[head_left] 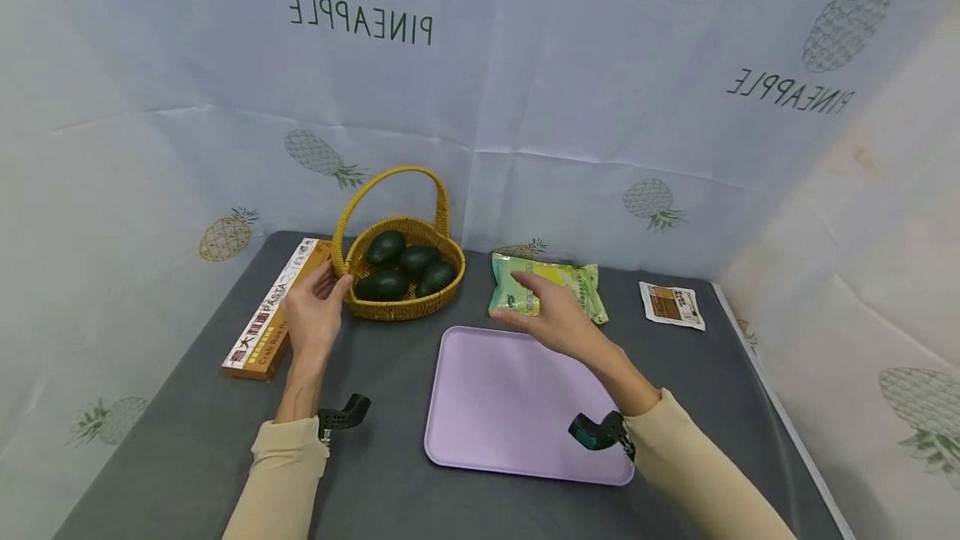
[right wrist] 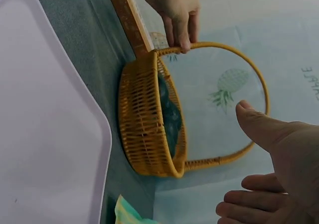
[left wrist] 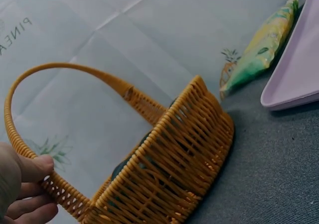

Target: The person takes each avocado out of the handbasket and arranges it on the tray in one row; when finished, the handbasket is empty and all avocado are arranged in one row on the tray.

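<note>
A yellow wicker basket stands at the back of the table, holding several dark green avocados. My left hand pinches the left side of its arched handle between thumb and fingers, low down near the rim. To the right, my right hand is held out with thumb and fingers spread and nothing between them. It overlaps a green and yellow packet in the head view. In the right wrist view, the thumb of that hand points toward the basket's handle.
A lilac tray lies mid-table, in front of the green packet and partly below my right forearm. Left of the basket is a long orange and white pasta box. A small brown and white sachet lies at the back right.
</note>
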{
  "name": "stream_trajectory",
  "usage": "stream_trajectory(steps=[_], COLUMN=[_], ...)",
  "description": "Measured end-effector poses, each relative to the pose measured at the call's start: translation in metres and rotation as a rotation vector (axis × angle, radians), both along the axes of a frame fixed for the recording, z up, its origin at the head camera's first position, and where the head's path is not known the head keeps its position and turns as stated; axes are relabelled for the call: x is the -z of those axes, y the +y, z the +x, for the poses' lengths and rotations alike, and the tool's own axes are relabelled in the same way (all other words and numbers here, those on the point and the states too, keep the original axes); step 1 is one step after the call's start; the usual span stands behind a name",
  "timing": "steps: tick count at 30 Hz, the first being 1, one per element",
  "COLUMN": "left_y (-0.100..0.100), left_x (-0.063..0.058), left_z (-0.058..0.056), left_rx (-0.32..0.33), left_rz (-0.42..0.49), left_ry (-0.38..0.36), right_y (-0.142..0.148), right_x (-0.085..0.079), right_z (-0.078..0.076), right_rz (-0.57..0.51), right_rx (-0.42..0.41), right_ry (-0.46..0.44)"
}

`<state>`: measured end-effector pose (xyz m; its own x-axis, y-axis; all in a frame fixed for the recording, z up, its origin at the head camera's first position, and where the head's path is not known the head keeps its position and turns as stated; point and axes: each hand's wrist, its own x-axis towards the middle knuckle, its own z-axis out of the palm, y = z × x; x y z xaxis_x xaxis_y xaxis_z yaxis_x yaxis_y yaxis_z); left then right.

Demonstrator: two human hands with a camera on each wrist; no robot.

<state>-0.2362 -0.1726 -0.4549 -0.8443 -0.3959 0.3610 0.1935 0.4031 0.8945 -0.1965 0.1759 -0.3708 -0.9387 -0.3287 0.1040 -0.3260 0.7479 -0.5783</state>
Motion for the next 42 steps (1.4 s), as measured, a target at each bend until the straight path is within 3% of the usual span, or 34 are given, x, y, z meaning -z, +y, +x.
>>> stream_trajectory(steps=[7,17,24,42], left_y=[0.001,-0.001,0.000,0.002], left_x=[-0.005,-0.004,-0.006,-0.007], left_z=[0.001,0.004,0.004,0.002], left_rx=[0.003,-0.005,-0.015,-0.027], left_rz=[-0.021,-0.023,-0.035,-0.063], left_ry=[-0.052,-0.053,-0.067,-0.059], right_y=[-0.040,-0.090,-0.106,-0.123], right_x=[0.001,0.008,0.018,0.033], right_z=[-0.034,-0.073,-0.088,-0.107], right_rz=[0.008,0.027,0.074,0.249], right_rx=[-0.060,-0.086,-0.063,0.000], right_ry=[-0.111,-0.209,-0.201,-0.230])
